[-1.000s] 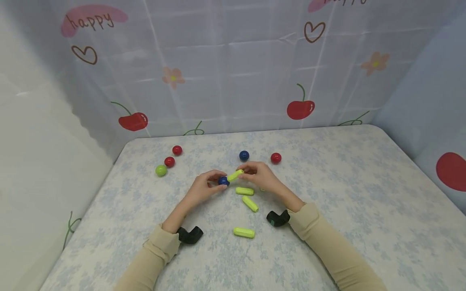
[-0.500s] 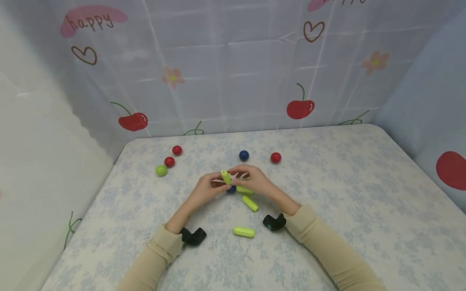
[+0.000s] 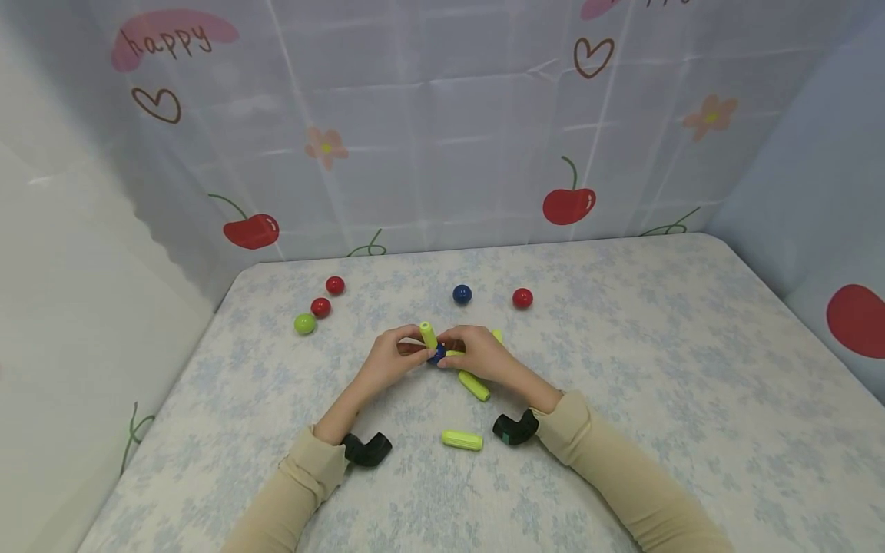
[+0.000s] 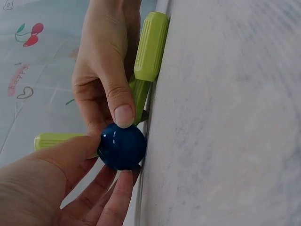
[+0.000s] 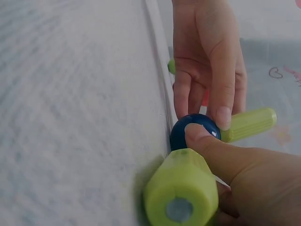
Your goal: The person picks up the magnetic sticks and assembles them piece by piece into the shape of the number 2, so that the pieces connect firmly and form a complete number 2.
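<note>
My left hand [image 3: 394, 357] pinches a glossy blue ball [image 4: 122, 147] between thumb and fingers. From the ball a ribbed yellow-green toy rod [image 3: 428, 335] sticks up, touching it at its lower end. On the other side my right hand [image 3: 484, 353] has its thumb on the same ball, its fingers curled behind, in both wrist views. A second yellow-green rod [image 4: 141, 101] runs from under the right hand up to the ball, mostly hidden. Close by on the table lies another rod [image 3: 474, 385], whose grey round end faces the right wrist camera.
One more rod [image 3: 462, 440] lies nearer me, and a rod tip [image 3: 497, 335] shows behind my right hand. Farther back are a blue ball [image 3: 462, 294] and a red ball [image 3: 522, 299]. Two red balls and a green ball [image 3: 304, 323] sit at the left.
The right hand has brought a rod to the blue ball, where it now stands up. It has then let go of that rod and moved onto the ball beside the second rod.
</note>
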